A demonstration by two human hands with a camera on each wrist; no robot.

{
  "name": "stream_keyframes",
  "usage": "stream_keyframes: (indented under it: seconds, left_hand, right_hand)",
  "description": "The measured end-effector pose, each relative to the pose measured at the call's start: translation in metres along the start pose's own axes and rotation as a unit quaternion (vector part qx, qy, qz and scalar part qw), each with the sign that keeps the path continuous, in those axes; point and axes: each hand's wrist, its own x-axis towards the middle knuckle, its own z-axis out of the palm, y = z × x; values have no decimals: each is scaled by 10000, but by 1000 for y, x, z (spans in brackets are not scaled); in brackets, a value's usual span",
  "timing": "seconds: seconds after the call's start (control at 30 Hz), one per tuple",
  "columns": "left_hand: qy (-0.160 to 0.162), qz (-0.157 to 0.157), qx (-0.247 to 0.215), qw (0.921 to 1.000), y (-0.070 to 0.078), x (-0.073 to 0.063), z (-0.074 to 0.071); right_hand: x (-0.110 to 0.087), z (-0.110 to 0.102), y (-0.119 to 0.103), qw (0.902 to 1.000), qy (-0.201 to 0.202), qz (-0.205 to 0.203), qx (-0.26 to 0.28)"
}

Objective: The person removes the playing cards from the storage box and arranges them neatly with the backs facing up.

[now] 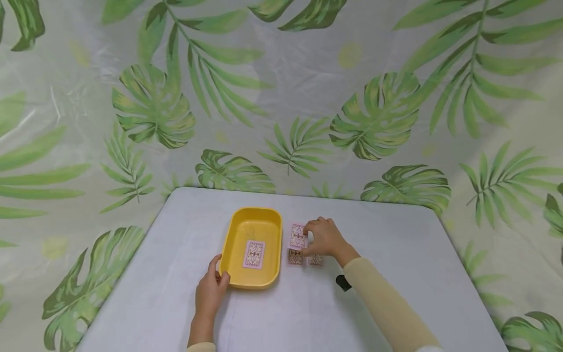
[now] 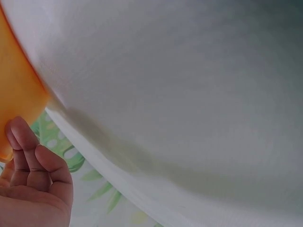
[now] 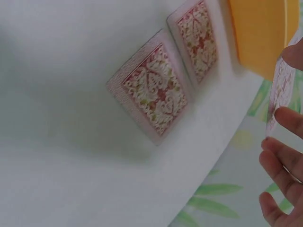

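At its near left corner, my left hand grips the yellow tray; in the left wrist view the fingers of that hand lie against the tray's outer wall. One pink-bordered playing card lies inside the tray, patterned back up. Just right of the tray, my right hand pinches a playing card, raised off the table in the right wrist view. Beneath the hand, two more cards, a left one and a right one, lie side by side on the table.
A white cloth covers the table. Behind it hangs a leaf-patterned sheet. A small black object shows under the right wrist.
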Motion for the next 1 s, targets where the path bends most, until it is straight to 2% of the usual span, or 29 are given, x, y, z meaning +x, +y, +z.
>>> stream_keyframes:
  seconds: [0.4, 0.7, 1.0]
  left_hand:
    - [-77, -65, 12, 9999, 0, 0, 1]
    - [-98, -62, 37, 9999, 0, -1, 0]
    - [-70, -58, 34, 10000, 0, 0, 0]
  right_hand:
    - [-20, 1, 27, 9998, -41, 98, 182]
    - [-35, 12, 50, 9994, -32, 76, 322]
    - [-51, 20, 73, 9986, -228, 197, 432]
